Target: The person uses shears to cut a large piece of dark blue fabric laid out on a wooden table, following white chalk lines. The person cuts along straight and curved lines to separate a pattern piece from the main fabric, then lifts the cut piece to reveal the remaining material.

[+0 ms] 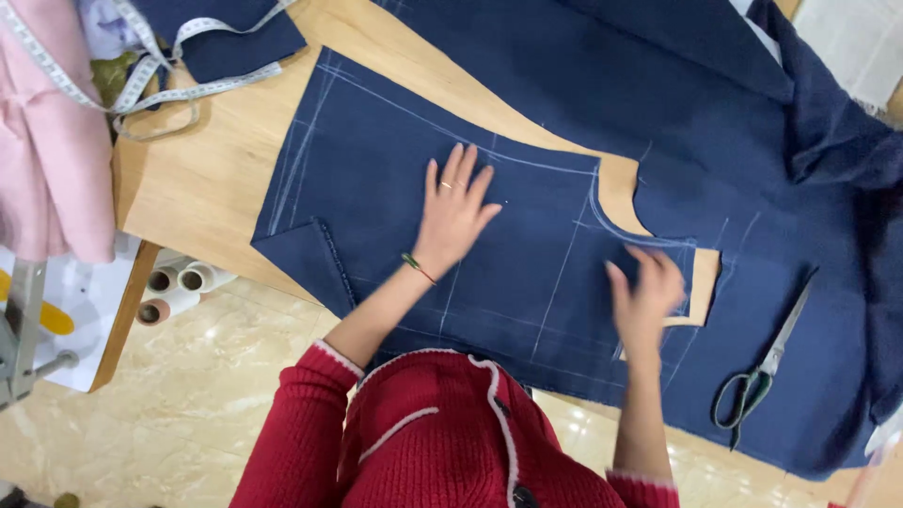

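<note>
Cut fabric panel (395,188) lies flat on the wooden table (202,183), its near edge hanging over the table's front. Left hand (453,214) rests spread on the panel's middle; right hand (644,292), blurred, sits at the panel's right end beside a paper pattern piece (701,282). Larger cloth (752,169) spreads to the right and behind, with scissors (762,367) lying on it. Measuring tape (150,80) lies at the table's far left corner. Thread spools (179,287) sit below the table's left edge.

One head-worn camera looks steeply down (close) over the worktable (202,183).
</note>
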